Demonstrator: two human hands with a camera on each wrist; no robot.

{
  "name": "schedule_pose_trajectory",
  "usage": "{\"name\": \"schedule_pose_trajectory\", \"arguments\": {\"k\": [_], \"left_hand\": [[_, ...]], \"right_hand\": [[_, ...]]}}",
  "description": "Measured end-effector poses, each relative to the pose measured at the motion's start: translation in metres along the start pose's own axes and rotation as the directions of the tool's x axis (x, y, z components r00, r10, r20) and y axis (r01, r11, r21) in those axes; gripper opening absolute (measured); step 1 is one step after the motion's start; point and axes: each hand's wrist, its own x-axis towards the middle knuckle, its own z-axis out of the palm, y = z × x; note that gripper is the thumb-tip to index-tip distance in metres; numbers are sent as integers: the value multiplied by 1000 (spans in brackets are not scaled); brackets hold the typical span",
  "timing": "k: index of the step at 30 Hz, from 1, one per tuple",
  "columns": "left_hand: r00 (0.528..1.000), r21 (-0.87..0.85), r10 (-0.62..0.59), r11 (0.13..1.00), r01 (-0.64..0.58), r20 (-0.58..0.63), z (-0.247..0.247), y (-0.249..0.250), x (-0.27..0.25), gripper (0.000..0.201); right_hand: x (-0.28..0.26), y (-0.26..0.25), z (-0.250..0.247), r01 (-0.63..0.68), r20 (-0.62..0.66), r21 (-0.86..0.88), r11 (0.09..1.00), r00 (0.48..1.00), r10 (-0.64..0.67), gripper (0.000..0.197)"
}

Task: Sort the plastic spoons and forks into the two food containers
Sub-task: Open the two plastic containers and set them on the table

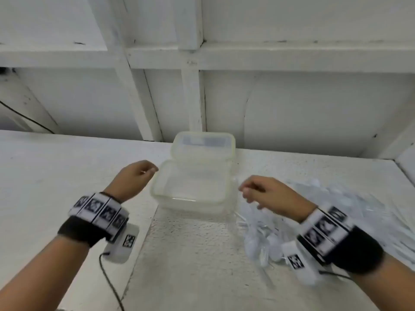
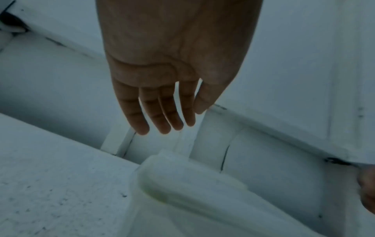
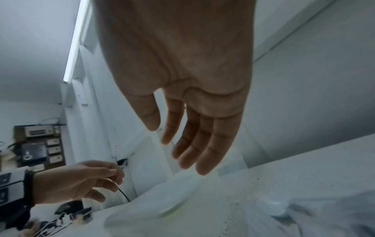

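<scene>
My left hand (image 1: 134,176) and right hand (image 1: 267,194) both loose, holding nothing. Boxes (image 1: 190,189) stacked. Best: lift top box off, set beside, before touching spoon pile (image 1: 265,241).

Containers (image 1: 203,153): 2, stacked, at 12 o'clock. Hands: 2. Cutlery heap (image 1: 265,241) at 3 o'clock: blurred, count not readable.

- In front of me stands a white wooden wall (image 1: 292,104), framed with painted beams (image 1: 193,57) that cross each other.
- My tabletop (image 1: 56,167) is white and speckled.
- A black cable (image 1: 29,118) runs down the wall at far left.
- My right wrist view shows a lit tube light (image 3: 76,41) and a panel of switches (image 3: 53,150).
</scene>
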Motion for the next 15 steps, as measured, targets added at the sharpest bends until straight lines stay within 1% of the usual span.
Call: {"name": "schedule_pose_trajectory", "arguments": {"k": [1,3,5,7,10,12,15], "left_hand": [[1000,3,-27,1000,27,16,3,-4,13,20],[995,27,-70,997,68,76,9,-12,32,25],[982,60,-128,991,121,140,17,-18,48,31],[964,58,-188,982,180,189,24,-22,57,36],[940,-19,-237,968,250,246,33,-25,63,41],[943,-23,-225,971,238,243,41,-31,66,42],[956,4,-201,979,205,216,46,-37,69,40]], "right_hand": [[18,1,5,-19,-35,30,999,999,20,10],[44,-2,12,-106,-80,70,992,991,111,10],[68,-1,21,-216,-89,99,971,970,224,16],[83,3,28,-293,-107,125,948,946,307,25],[96,6,33,-332,-151,124,935,925,348,32],[101,10,34,-347,-156,106,932,920,361,35],[104,15,35,-381,-119,92,920,913,390,35]]}}
